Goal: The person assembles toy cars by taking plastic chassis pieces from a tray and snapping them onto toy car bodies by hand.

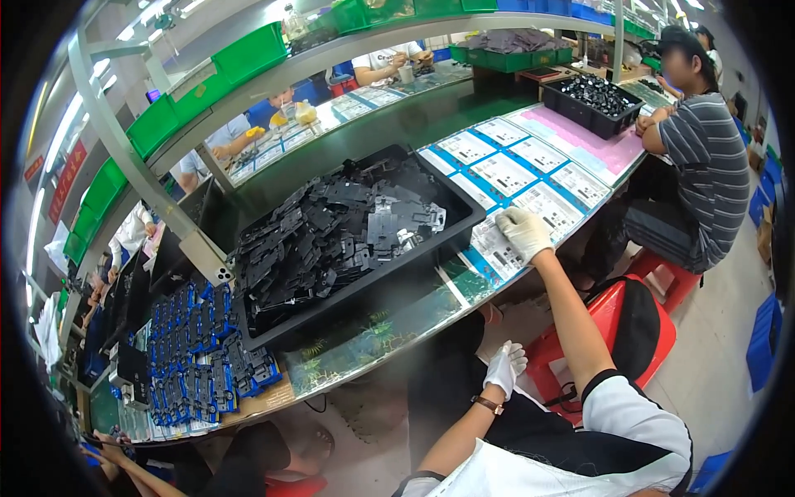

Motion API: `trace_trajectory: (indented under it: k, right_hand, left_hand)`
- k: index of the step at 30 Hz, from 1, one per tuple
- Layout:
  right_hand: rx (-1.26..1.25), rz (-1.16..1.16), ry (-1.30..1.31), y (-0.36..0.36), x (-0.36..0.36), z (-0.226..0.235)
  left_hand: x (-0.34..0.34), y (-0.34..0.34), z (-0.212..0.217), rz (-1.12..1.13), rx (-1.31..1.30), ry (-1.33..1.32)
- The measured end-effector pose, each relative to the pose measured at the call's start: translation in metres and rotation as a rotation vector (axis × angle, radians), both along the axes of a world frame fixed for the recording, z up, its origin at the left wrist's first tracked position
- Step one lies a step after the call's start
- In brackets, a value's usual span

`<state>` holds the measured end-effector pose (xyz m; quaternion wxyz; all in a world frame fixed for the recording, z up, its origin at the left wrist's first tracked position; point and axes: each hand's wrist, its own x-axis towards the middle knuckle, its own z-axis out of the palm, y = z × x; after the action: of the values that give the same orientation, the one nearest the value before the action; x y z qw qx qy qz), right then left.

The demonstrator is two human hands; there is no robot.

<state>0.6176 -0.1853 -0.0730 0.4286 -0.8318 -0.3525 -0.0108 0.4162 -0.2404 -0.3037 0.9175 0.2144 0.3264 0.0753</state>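
Observation:
My right hand [523,234], in a white glove, rests on a printed sheet [490,251] at the front edge of the workbench. Its fingers are bent down onto the sheet, and whatever they may pinch is hidden. My left hand [505,367], also gloved, is held low over my lap, away from the bench, with its fingers curled together and nothing visible in them. Left of my right hand stands a large black bin [356,305] heaped with flat black plastic parts [331,219]. A few lighter, silvery pieces [385,228] lie on its right side.
Rows of blue-and-black assemblies [192,352] lie left of the bin. More printed sheets [501,174] on blue backing run right toward a black tray [592,103] of small parts. A seated person [704,157] is at the right, near a red stool [617,331]. Green trays [248,60] line the overhead shelf.

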Motion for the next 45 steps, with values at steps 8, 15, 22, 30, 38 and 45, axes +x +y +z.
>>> trace_trajectory:
  k: [8, 15, 22, 30, 38, 45]
  right_hand:
    - [-0.016, -0.016, -0.049, 0.006, 0.005, -0.009]
    - [-0.054, -0.027, -0.051, 0.006, -0.004, 0.001]
    - [-0.084, 0.005, 0.017, 0.006, -0.001, 0.003]
    - [0.056, 0.216, 0.419, 0.005, 0.029, -0.005]
    - [0.412, 0.16, 0.637, 0.005, 0.019, -0.005]
    - [0.371, 0.193, 0.404, 0.003, 0.032, -0.017]
  left_hand:
    - [0.002, -0.015, 0.005, -0.047, -0.08, 0.002]
    - [0.001, -0.01, -0.005, -0.051, -0.086, -0.012]
    - [0.001, -0.014, -0.002, -0.04, -0.093, 0.002]
    - [0.005, -0.013, 0.007, -0.073, -0.049, 0.025]
    - [-0.003, -0.008, 0.01, 0.001, -0.014, 0.056]
    - [-0.001, -0.009, 0.003, 0.014, -0.057, 0.009]
